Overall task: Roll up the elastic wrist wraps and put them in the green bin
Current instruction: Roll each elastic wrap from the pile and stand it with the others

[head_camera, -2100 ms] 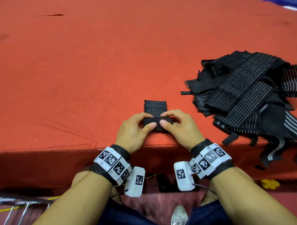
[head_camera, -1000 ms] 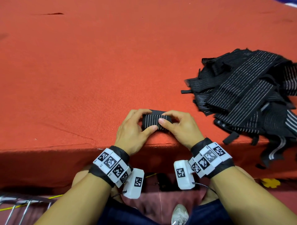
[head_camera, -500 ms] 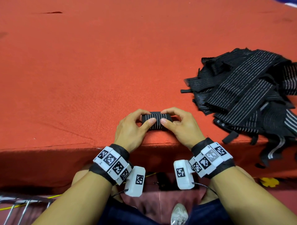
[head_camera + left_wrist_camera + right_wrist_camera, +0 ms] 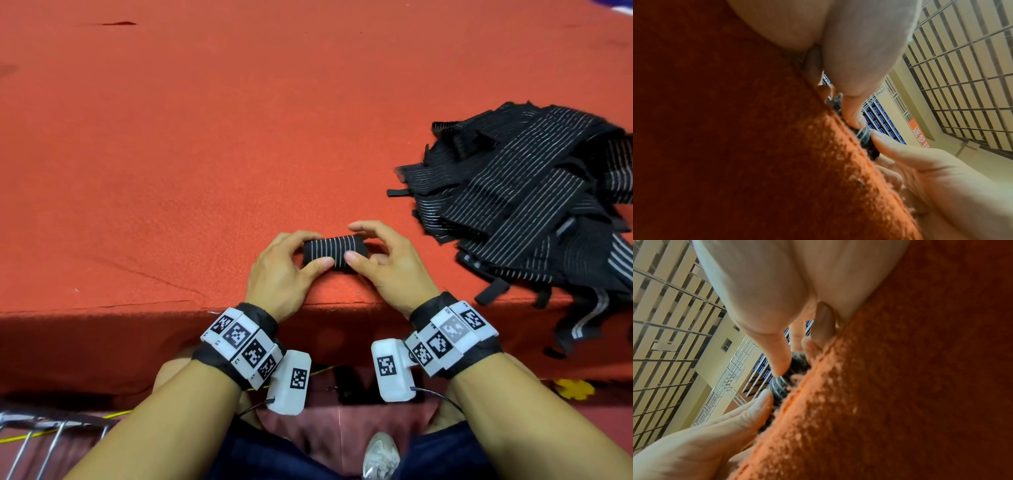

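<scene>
The rolled wrist wrap (image 4: 335, 253) lay on the red felt table (image 4: 205, 137) near its front edge. The left hand (image 4: 279, 270) and right hand (image 4: 387, 267) both pinched it, thumbs in front, fingers partly hidden behind. The pile of unrolled wraps (image 4: 527, 212) was cut off at the right border.

I see an orange felt tabletop (image 4: 239, 137), cream walls (image 4: 941, 146) and barred window grilles (image 4: 962, 81) above me.
</scene>
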A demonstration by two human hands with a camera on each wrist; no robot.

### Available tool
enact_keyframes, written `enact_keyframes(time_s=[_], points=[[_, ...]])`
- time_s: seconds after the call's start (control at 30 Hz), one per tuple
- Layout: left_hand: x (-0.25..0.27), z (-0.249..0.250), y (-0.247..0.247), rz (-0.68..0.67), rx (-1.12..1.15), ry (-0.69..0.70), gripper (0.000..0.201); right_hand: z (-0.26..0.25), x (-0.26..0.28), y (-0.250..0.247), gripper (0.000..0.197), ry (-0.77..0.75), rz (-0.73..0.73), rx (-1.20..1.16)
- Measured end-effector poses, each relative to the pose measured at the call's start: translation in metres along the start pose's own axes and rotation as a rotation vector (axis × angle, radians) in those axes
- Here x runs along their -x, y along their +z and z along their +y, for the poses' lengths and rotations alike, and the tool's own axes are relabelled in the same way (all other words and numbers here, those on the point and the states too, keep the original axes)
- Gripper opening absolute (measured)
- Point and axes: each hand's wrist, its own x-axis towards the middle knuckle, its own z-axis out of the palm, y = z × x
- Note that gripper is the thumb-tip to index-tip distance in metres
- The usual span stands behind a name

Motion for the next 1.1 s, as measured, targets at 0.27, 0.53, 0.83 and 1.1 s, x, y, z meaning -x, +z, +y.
enact_keyframes(time_s=[0.27,0.53,0.83,1.1], points=[[0.003,0.001,-0.003,-0.050,-0.028,0.025,0.059,0.000,-0.006,0.000,0.010,0.049,0.010,0.089],[0.005,-0.001,-0.004,-0.058,-0.009,0.013,0.050,-0.002,-0.006,0.002,0.053,0.054,-0.011,0.121],[-0.003,-0.007,0.000,-0.138,0.232,-0.054,0.055,-0.001,0.000,-0.001,0.035,-0.010,-0.145,-0.120],[-0.002,-0.009,0.002,-0.076,0.156,-0.005,0.068,-0.016,0.003,-0.001,0.014,0.003,-0.160,-0.113]])
